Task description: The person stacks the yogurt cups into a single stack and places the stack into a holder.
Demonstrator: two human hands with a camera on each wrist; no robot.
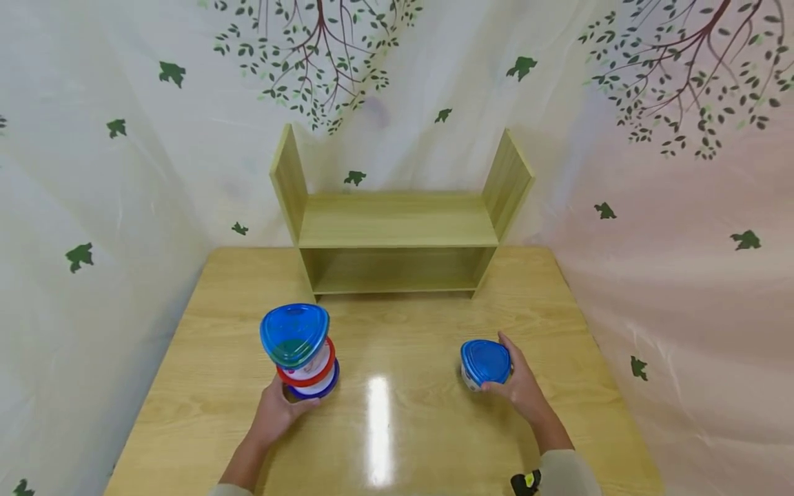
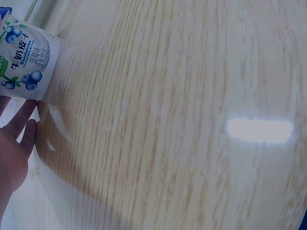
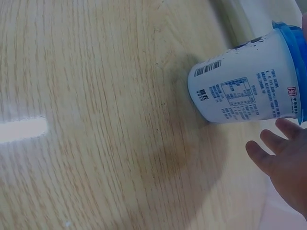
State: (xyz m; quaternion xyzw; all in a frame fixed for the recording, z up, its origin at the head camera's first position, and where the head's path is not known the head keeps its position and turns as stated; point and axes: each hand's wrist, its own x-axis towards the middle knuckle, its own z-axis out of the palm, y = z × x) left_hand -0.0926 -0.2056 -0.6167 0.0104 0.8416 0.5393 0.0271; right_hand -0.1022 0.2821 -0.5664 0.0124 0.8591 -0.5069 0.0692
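Note:
On the table's left side stands a stack of lidded cups. Its top cup has a wide translucent blue lid (image 1: 294,335), below it is a red-rimmed cup (image 1: 321,375), and the lowest is a blueberry cup (image 2: 29,62) with a dark blue rim. My left hand (image 1: 274,413) grips the stack low down, thumb and fingers spread round its near side. On the right, my right hand (image 1: 524,389) holds a white cup with a blue lid (image 1: 486,361) near its rim. Printed text and a barcode show on this cup's wall (image 3: 244,81), and its base is close to the tabletop.
At the back of the wooden table (image 1: 422,427) stands a two-level wooden shelf (image 1: 397,220) with upright side panels. A cloth backdrop (image 1: 422,96) printed with branches and leaves hangs behind it and along both sides. Light reflects off the table's middle.

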